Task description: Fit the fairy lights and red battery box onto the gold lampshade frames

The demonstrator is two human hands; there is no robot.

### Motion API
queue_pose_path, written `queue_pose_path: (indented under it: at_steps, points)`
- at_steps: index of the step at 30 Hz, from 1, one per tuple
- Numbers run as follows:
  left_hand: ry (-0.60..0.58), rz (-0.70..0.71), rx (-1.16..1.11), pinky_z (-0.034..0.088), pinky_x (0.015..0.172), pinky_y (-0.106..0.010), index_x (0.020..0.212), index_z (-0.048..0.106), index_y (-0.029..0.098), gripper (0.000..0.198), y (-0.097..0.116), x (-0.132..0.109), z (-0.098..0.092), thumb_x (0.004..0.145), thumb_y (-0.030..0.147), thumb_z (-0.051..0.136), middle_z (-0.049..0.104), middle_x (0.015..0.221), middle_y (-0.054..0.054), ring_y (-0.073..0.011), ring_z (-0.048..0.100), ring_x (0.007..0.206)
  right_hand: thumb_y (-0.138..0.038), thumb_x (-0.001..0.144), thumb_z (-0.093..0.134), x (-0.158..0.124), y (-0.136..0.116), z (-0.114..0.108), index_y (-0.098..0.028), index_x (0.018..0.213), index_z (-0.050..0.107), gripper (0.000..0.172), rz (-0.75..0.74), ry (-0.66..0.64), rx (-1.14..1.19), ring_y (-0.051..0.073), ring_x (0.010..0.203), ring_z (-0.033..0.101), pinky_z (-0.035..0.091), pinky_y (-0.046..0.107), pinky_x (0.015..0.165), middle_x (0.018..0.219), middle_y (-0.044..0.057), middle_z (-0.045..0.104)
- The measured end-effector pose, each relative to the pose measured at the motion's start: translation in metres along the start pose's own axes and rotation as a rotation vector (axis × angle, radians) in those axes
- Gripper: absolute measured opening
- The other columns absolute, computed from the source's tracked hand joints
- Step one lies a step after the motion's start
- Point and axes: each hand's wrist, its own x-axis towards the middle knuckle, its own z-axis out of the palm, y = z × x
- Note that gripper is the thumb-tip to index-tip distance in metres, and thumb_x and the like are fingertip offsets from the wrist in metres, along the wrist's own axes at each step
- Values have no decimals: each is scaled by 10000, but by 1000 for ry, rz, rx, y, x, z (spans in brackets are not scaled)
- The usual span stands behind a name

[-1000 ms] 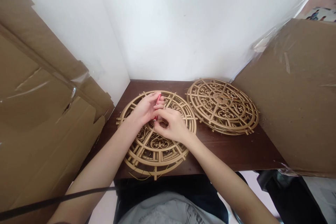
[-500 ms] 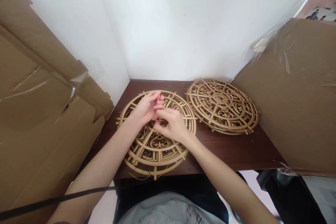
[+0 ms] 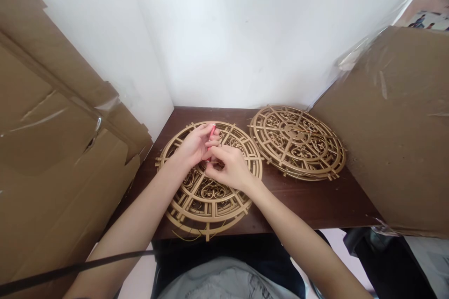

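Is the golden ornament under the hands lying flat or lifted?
Flat: the golden round ornament rests level on the dark table. The left hand holds a red tool over it.

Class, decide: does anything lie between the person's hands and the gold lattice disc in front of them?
Nothing visible does. The left hand, gripping a red tool, and the right hand, fingers pinched, sit directly over the gold lattice disc near its middle. The other disc stack lies apart, to the right.

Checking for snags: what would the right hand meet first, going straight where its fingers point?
Probably the left hand, close ahead and holding a red tool; whether they touch is unclear.
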Motion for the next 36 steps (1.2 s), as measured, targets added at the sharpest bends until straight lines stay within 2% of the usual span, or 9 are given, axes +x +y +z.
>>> queue_pose_path:
  at_steps: [8, 13, 19, 24, 36]
  points:
    - [-21, 9, 8, 399, 425, -116, 716, 508, 115, 155, -1, 1, -4, 866, 88, 485, 509, 682, -31, -38, 416, 488, -134, 746, 515, 1, -4, -3, -183, 768, 603, 103, 22, -31, 22, 128, 609, 493, 398, 236, 595, 620, -21, 544]
    - [3, 7, 7, 386, 411, -111, 717, 514, 106, 172, 0, 1, -3, 882, 99, 466, 507, 689, -34, -38, 421, 493, -130, 746, 525, 1, -4, -3, -177, 791, 621, 116, 15, -21, 47, 133, 634, 515, 418, 239, 620, 635, -14, 565]
    - [30, -29, -15, 366, 398, -114, 706, 492, 112, 212, 1, -1, 1, 906, 112, 419, 482, 653, -18, -27, 362, 448, -129, 755, 530, 1, -3, -3, -186, 797, 619, 114, 18, -35, 65, 135, 637, 521, 423, 241, 625, 641, -14, 570]
    - [42, -8, -11, 361, 401, -106, 724, 496, 110, 195, 1, -1, 3, 899, 89, 415, 488, 661, -26, -34, 390, 468, -125, 750, 538, 1, -2, -4, -182, 791, 621, 109, 35, -42, 84, 125, 612, 506, 412, 237, 605, 639, -21, 562]
    - [14, 25, -24, 371, 407, -120, 745, 489, 126, 168, -1, -1, 2, 900, 105, 426, 494, 662, -18, -33, 386, 451, -81, 690, 508, -1, 0, 3, -177, 687, 604, 135, -10, 50, 43, 121, 594, 485, 390, 231, 572, 612, -14, 565]
